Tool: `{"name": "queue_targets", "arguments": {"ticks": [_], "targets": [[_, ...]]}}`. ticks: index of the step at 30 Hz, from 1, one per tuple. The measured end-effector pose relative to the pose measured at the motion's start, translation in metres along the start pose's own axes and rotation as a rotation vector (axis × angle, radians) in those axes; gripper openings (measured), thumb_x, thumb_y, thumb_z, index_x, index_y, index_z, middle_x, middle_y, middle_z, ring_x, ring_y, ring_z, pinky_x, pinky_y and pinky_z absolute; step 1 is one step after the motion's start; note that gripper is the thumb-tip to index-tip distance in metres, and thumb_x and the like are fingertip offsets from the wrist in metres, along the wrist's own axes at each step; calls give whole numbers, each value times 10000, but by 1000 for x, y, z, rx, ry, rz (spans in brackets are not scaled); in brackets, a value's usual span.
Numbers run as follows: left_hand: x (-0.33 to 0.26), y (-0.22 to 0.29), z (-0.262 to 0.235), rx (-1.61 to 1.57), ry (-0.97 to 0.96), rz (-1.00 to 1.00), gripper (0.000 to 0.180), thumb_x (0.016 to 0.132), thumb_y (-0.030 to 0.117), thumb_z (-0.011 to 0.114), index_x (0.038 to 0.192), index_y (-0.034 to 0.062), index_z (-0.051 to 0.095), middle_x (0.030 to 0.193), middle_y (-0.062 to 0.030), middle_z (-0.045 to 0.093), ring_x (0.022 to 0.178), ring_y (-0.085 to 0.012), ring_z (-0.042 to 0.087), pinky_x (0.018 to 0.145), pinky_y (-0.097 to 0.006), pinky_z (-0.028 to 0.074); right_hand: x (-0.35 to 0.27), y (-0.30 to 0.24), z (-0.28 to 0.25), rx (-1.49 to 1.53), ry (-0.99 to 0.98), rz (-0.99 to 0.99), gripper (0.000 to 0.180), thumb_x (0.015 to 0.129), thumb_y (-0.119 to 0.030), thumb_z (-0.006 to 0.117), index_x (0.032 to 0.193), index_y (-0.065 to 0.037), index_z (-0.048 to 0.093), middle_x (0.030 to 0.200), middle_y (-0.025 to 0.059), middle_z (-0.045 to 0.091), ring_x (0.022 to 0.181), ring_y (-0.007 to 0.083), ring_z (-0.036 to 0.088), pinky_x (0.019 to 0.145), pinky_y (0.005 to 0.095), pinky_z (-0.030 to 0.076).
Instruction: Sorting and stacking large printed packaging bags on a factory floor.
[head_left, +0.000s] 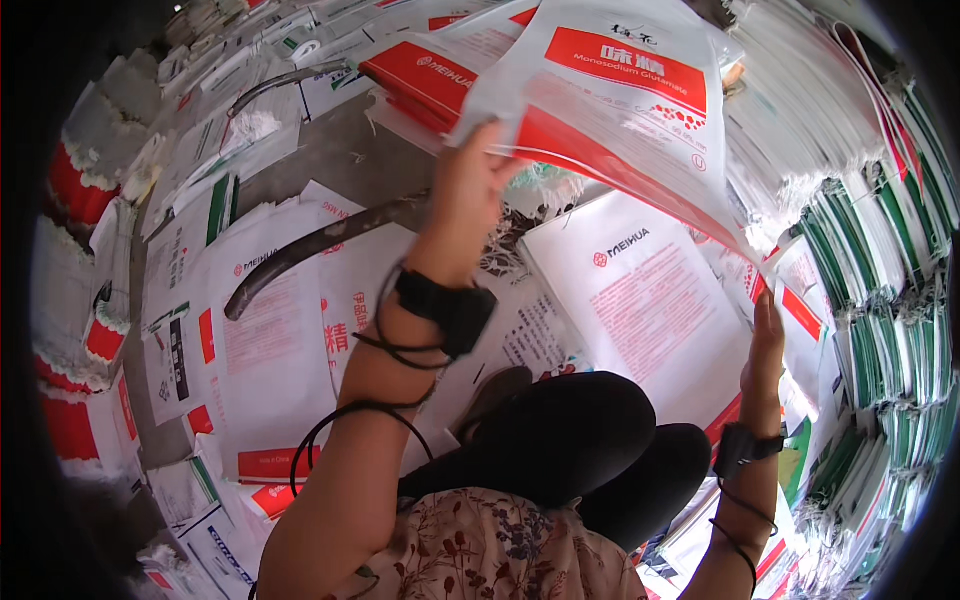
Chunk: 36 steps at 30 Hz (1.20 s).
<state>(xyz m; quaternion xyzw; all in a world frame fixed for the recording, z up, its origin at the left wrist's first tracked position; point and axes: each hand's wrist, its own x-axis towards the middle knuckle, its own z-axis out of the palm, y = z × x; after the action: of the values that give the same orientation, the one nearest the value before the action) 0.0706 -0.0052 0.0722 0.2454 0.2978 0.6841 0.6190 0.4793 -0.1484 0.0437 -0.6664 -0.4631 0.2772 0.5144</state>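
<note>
A white-and-red printed woven sack is stretched in the air between my hands, its near edge slanting down to the right. My left hand, slightly blurred, grips its left edge. At the lower right corner, my right hand pinches the sack between thumb and fingers. Beneath it, in front of my knees, lies a pile of flat white sacks with red print. Another red-and-white sack lies behind my left hand, partly covered by the raised one.
Tall stacks of folded sacks with green edges stand close on the right. More bundles with red ends line the left. A bent dark tube lies across loose sacks, near frayed threads. Straps and cables circle both my wrists.
</note>
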Motion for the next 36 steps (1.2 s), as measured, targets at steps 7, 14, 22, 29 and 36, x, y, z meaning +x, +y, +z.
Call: {"name": "queue_targets", "arguments": {"ticks": [7, 14, 22, 29, 36], "targets": [[-111, -106, 73, 41, -493, -396, 380, 943, 180, 605, 1263, -4, 513, 1154, -89, 607, 1036, -174, 632, 868, -359, 584, -23, -47, 40, 758, -565, 473, 742, 982, -557, 429, 1365, 78, 420, 1331, 226, 543, 1216, 324, 556, 1027, 405, 426], [-94, -137, 66, 54, -621, -665, 498, 1014, 349, 494, 1396, 59, 360, 1342, -98, 487, 1192, -223, 534, 977, -444, 504, -15, 2, -38, 606, -126, 218, 315, 977, -101, 462, 1265, 21, 504, 1173, 120, 619, 1042, 211, 630, 933, 336, 501], [0, -199, 39, 128, -273, -529, 451, 960, 355, 583, 1315, 92, 487, 1265, -71, 569, 1173, -219, 558, 959, -430, 478, -94, 110, -180, 326, -65, 371, 447, 942, -70, 477, 1377, 7, 408, 1324, 127, 545, 1154, 210, 578, 966, 320, 477], [-1, -301, -2, 376, -36, -596, 360, 900, 338, 638, 1159, 93, 593, 1022, -43, 645, 886, -163, 630, 765, -328, 512, -163, 202, -249, 180, 258, 500, 393, 927, -48, 477, 1312, 30, 465, 1223, 134, 600, 1056, 220, 623, 887, 332, 533], [-57, -385, -120, 458, 109, -908, 306, 886, 253, 635, 1120, 62, 585, 989, -98, 656, 847, -247, 661, 732, -399, 553, -194, 293, -280, -200, 475, 532, 345, 925, -6, 450, 1259, 27, 534, 1112, 116, 641, 916, 177, 642, 789, 286, 534]]}}
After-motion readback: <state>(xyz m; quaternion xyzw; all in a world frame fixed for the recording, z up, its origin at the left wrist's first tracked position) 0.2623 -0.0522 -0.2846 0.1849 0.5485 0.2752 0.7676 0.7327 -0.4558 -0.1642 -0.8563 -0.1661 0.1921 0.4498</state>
